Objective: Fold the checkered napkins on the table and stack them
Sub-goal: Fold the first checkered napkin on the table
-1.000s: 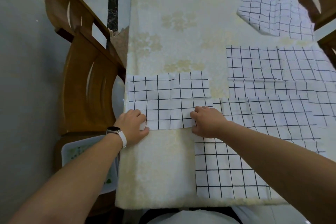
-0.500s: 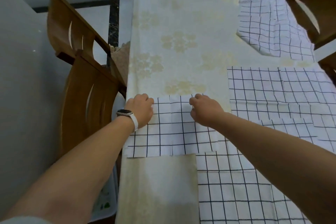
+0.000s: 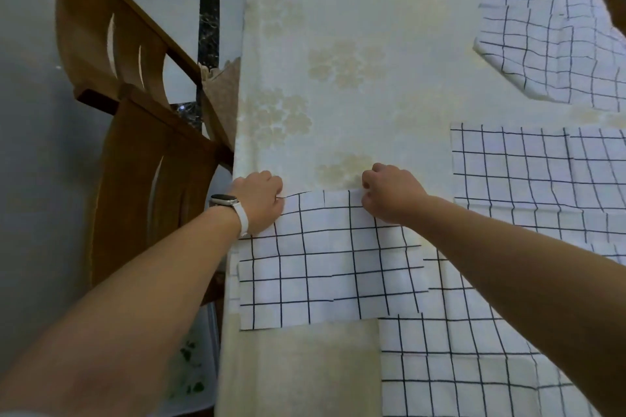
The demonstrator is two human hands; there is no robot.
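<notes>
- Taking 12 o'clock as straight away from the person along the table (image 3: 372,61), the napkin (image 3: 332,267) lay at the table's left edge. It was a folded strip with its long axis running 9 to 3 o'clock.
- The left hand (image 3: 259,201) sat at the strip's far-left corner and the right hand (image 3: 391,195) at its far-right corner. The whole strip therefore lay at 6 o'clock from both hands, toward the person.
- Both hands were curled tight. The left fingers (image 3: 276,196) pinched the far edge, which lifted slightly off the table there. The right fingers (image 3: 369,186) seemed to pinch the other corner, though their tips were hidden under the hand.
- The 2 hands were level on that edge, neither nearer to it than the other.
- The strip's right end overlapped the near napkin (image 3: 457,366), which lay flat at 4 o'clock from it.
- The right napkin (image 3: 535,176) lay flat at 2 o'clock, and the far napkin (image 3: 555,34) lay rumpled at 1 o'clock, apart from the strip.
- To my eye the far edge was being squared. The coming fold would probably run along the long axis, 1 end carried toward the other.
- Taking the right end toward 9 o'clock would lift it clear of the near napkin. Dragging it could pull that napkin askew.
- The job looked early: 1 napkin partly folded, 3 open, and no stack in sight.
- A chair (image 3: 145,186) stood at 9 o'clock.
</notes>
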